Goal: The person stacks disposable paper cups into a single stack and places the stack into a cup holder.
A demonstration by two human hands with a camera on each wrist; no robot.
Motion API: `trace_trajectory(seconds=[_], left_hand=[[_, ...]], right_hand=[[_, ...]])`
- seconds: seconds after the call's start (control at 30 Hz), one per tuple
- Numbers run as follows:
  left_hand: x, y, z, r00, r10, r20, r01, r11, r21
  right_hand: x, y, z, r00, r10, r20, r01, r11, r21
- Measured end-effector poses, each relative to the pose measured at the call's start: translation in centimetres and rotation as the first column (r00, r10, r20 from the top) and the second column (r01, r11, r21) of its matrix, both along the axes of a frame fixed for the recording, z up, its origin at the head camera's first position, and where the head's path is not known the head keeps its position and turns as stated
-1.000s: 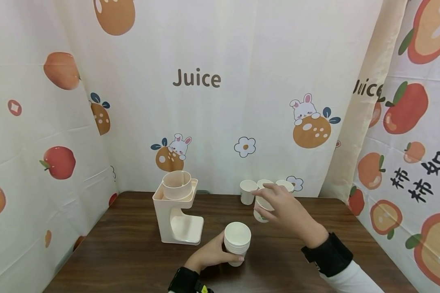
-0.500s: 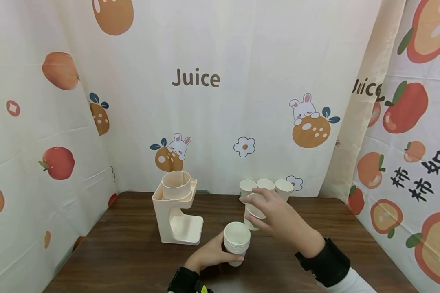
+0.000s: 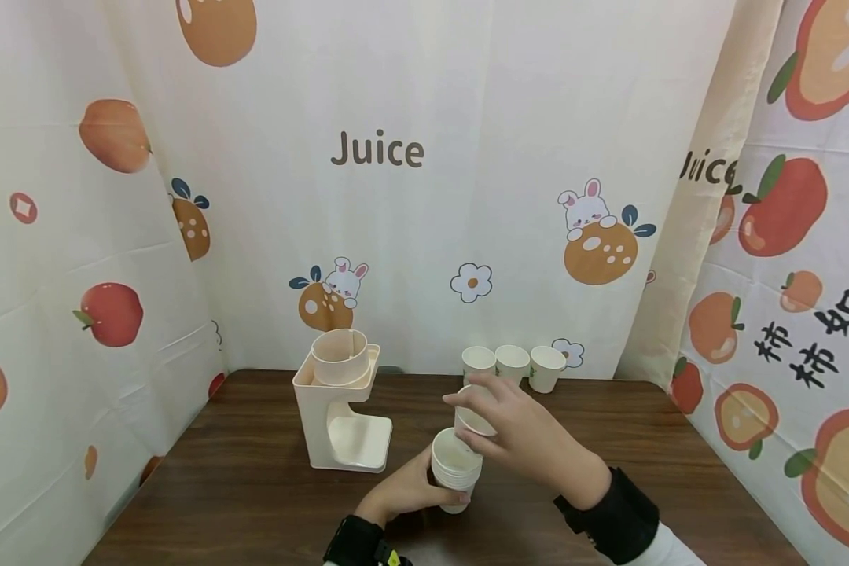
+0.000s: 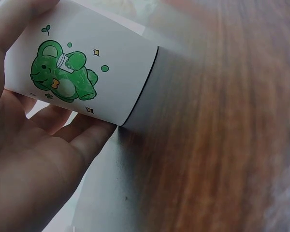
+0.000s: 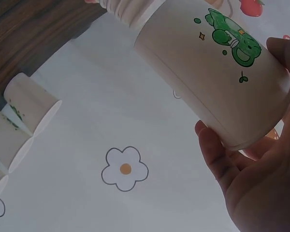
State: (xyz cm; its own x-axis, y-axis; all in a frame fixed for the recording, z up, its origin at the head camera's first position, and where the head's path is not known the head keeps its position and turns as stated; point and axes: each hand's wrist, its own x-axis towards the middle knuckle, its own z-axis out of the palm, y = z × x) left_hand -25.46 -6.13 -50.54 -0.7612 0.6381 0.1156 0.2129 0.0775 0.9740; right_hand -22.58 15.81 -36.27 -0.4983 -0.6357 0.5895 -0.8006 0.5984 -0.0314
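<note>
My left hand [image 3: 410, 489] grips a stack of white paper cups [image 3: 456, 470] near the front of the table. In the left wrist view, a green cartoon animal shows on the lowest cup [image 4: 116, 63], with the fingers and thumb curled round its side. My right hand [image 3: 520, 436] holds a single paper cup [image 5: 193, 72] by its rim end, thumb on one side and fingers on the other. That cup is just behind the stack's mouth. The right wrist view shows its base end close to the ribbed rims of the stack [image 5: 128, 10]; whether they touch, I cannot tell.
Three more paper cups stand in a row at the back: a left one [image 3: 478, 360], a middle one [image 3: 512, 360] and a right one [image 3: 546, 369]. A cream drink-maker-like stand [image 3: 318, 417] with a round top is on the left. Printed curtains [image 3: 424, 236] surround the brown table [image 3: 255, 487].
My right hand has brought its paper cup forward and left, from near the back row to beside the stack. The left hand and its stack have stayed in place.
</note>
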Motion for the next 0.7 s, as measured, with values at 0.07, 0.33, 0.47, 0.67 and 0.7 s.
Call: trace_trajectory(seconds=[0.07,0.33,0.47,0.67,0.7], left_hand=[[0.0,0.0,0.0,1.000,-0.002,0.002,0.002,1.000,0.000],[-0.2,0.0,0.0,1.000,-0.009,-0.002,0.009,1.000,-0.006],[-0.2,-0.1,-0.1,1.000,-0.019,0.002,0.019,1.000,-0.011],[0.0,-0.1,-0.1,1.000,-0.006,-0.001,0.006,1.000,-0.022],[0.0,-0.1,-0.1,1.000,-0.003,-0.002,0.003,1.000,-0.023]], right_hand=[[0.0,-0.2,-0.2,1.000,0.005,0.005,-0.005,1.000,0.000],[0.0,-0.9,-0.7,0.999,0.041,-0.013,-0.041,0.999,0.004],[0.0,-1.2,-0.9,0.998,0.060,-0.002,-0.060,0.998,0.009],[0.1,-1.4,-1.7,0.993,0.090,0.071,-0.091,0.996,0.021],[0.1,-1.4,-1.8,0.993,0.091,0.081,-0.093,0.995,0.024]])
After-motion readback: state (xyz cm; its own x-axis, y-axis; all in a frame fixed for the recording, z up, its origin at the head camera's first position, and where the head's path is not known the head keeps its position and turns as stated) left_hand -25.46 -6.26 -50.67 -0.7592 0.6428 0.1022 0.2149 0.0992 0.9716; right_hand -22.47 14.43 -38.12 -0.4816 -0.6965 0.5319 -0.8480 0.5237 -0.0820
